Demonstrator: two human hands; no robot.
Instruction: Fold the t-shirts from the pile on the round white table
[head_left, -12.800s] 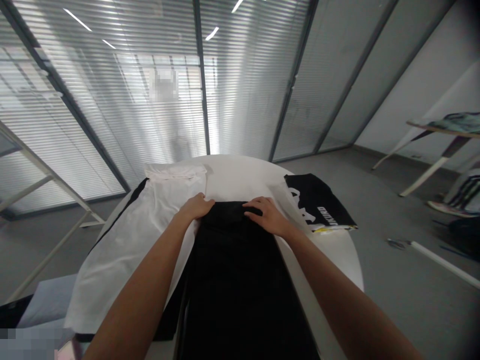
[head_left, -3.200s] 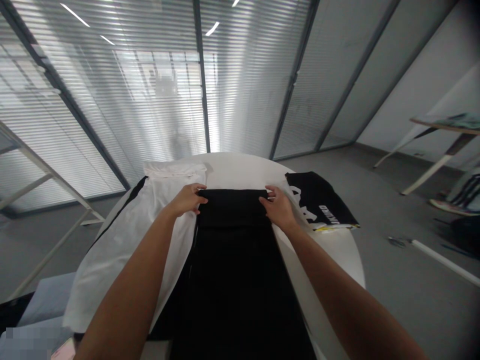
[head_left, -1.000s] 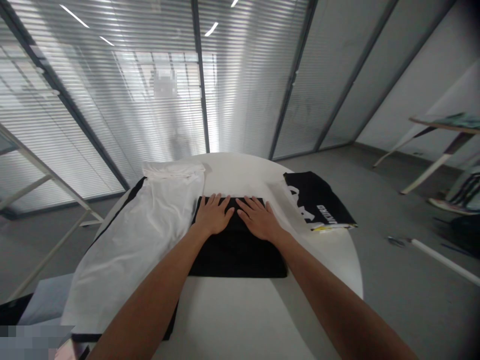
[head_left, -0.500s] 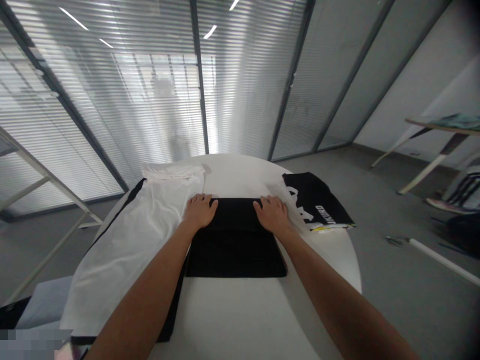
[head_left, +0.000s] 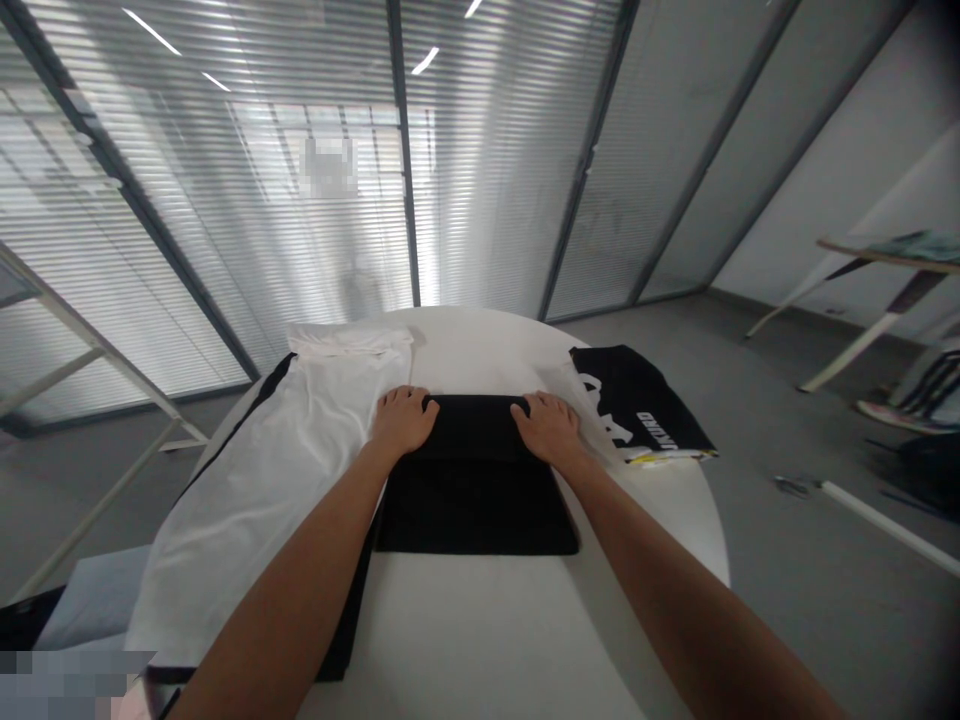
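A flat black rectangle [head_left: 480, 508], which looks like folded cloth, lies on the white round table [head_left: 465, 630], with a band doubled over along its far end. My left hand [head_left: 405, 420] rests on its far left corner, fingers spread and pointing away from me. On the far right corner lies my right hand [head_left: 550, 425], palm down with its fingers also apart. Both thumbs point inward over the black band. Beside my left hand a white garment [head_left: 262, 500] with black edging is spread lengthwise, its far end bunched. To the right of my right hand is a black printed bag [head_left: 637, 400] with white lettering.
Blinds behind glass panels [head_left: 480, 180] stand beyond the table. A pale metal frame [head_left: 112, 360] leans at the left, above grey cloth [head_left: 94, 600]. At the right are another table [head_left: 885, 255], a white pole [head_left: 885, 525] on the floor and a dark bag [head_left: 930, 470].
My hands stay at the far corners of the black cloth. The whole view has shifted very slightly; nothing on the table has visibly moved.
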